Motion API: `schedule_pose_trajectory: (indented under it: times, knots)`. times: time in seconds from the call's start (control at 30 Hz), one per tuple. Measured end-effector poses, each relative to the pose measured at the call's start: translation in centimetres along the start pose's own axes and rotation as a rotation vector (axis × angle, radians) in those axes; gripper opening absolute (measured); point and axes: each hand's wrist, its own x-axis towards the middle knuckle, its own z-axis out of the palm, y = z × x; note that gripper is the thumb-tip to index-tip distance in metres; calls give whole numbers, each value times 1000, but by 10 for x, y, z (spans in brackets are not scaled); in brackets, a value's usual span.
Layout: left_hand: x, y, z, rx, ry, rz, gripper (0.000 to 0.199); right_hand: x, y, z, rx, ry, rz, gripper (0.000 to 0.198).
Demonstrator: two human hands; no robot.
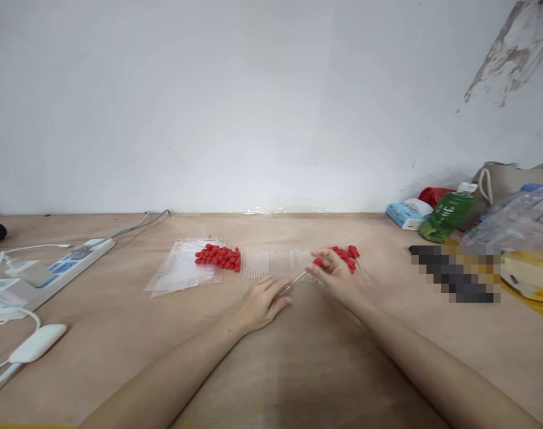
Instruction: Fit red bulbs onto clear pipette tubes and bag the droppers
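Between thumb and fingers, my right hand pinches the red bulb of a thin dropper. Its clear tube slants down to the left, and its far end lies between the thumb and fingers of my left hand. Just behind the hands is a row of loose clear tubes laid side by side. A pile of red bulbs lies to the left of this row. Partly hidden behind my right hand are more droppers with red bulbs, their tubes pointing toward the lower right.
Clear plastic bags lie flat left of the bulbs. A white power strip with cables and a white plug-in device are at the left. A tissue pack, green bottle and plastic bags stand at the right by the wall.
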Motion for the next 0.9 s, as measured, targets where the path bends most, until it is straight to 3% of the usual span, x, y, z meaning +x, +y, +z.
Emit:
schedule_pose_trajectory:
  times: [0.07,0.17,0.27,0.4,0.63,0.83,0.9]
  knots:
    - [0,1,-2,4,4,8,33,16,-5,-18,42,143,12,43]
    - [1,2,-2,27,-17,24,23,40,-8,-55,-143,275,48,48]
    - [1,1,-1,42,-27,48,19,57,1,-93,-548,225,85,44]
    - [1,1,0,58,-24,53,19,63,28,-124,-993,288,152,36]
    - [1,2,-1,77,-31,43,19,58,58,-132,-1079,243,316,45]
    - [2,1,0,70,-20,53,21,56,53,-134,-1079,301,258,39]
    - [2,1,0,68,-22,53,20,55,49,-129,-1057,260,202,34]
